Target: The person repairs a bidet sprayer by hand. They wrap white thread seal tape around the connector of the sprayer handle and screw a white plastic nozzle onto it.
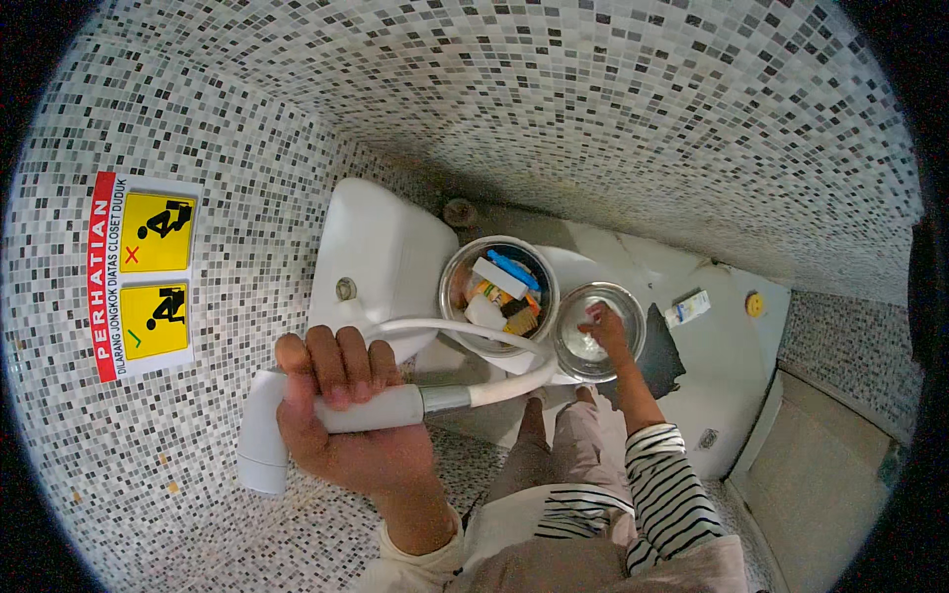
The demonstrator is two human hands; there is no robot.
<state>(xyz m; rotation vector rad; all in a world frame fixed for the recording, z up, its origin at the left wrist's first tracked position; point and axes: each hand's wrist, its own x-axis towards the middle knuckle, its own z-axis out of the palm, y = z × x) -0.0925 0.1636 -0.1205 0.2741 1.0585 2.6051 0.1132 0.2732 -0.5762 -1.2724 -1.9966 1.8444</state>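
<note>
Black, grey and white mosaic walls (593, 119) surround the white toilet tank (381, 247); left of the tank is a red-and-yellow sign (163, 316), right of it pale floor (736, 361) with a drain (708, 439)

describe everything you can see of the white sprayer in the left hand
The white sprayer looks like smooth plastic, its thick cylindrical head set crosswise to a rounded handle. The left hand wraps the handle, which lies nearly level across the picture. A shiny, metal-looking collar joins it to a whitish, looping hose.
</note>
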